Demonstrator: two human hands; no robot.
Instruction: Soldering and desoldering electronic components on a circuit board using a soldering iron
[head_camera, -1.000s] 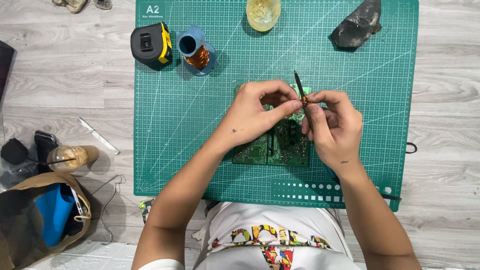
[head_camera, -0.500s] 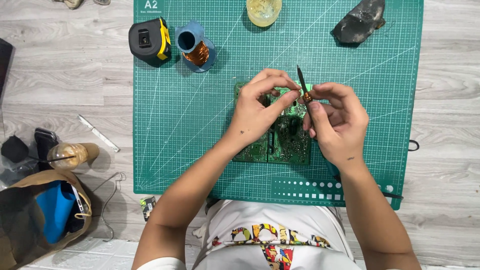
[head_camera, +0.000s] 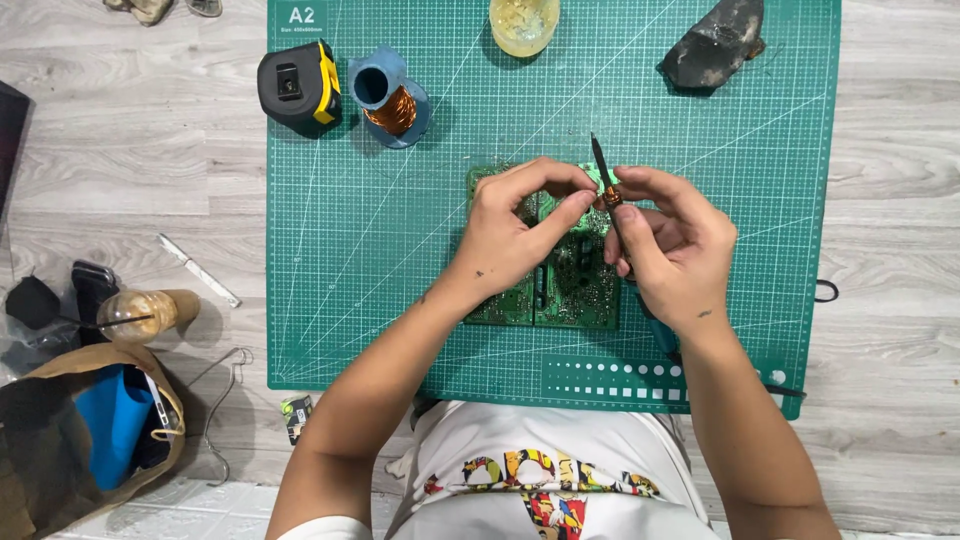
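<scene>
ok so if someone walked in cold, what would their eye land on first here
Most likely the two hands meeting mid-mat: the left hand and right hand pinch a small copper-wound part and a thin dark tool over a green circuit board. The big green cutting mat frames it all. At its top edge sit a black-and-yellow tape measure and a spool of copper wire.

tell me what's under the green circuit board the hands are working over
The circuit board lies flat on the green cutting mat, which shows all around it. The left hand and right hand cover its upper part, so that part stays hidden.
</scene>
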